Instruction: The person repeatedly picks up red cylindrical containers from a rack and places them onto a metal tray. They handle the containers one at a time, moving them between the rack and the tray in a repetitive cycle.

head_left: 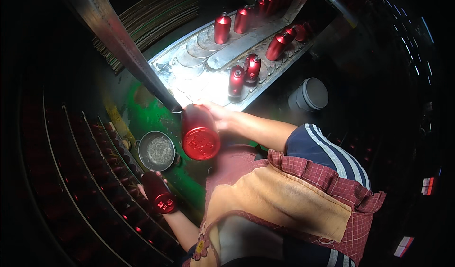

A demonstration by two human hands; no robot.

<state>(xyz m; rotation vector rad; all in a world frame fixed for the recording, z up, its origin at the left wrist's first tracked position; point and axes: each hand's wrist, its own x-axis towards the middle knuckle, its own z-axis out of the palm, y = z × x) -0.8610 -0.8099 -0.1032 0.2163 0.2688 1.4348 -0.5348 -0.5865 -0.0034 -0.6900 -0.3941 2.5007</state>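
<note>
My right hand is closed around a shiny red bottle, holding it tilted with its embossed base toward me. Lower on the left, my left hand grips a second, darker red bottle, whose base also faces me. Fingers show at the sides of that bottle; the rest of the hand is behind it. Beyond my right hand runs a brightly lit conveyor with round plates. Two red bottles stand on its near side, a front bottle and one behind it. Several more stand farther along.
A metal post slants down beside the conveyor's near end. A round metal pan sits near my left hand. Dark racks with several red bottles line the left. A white bucket stands right of the conveyor.
</note>
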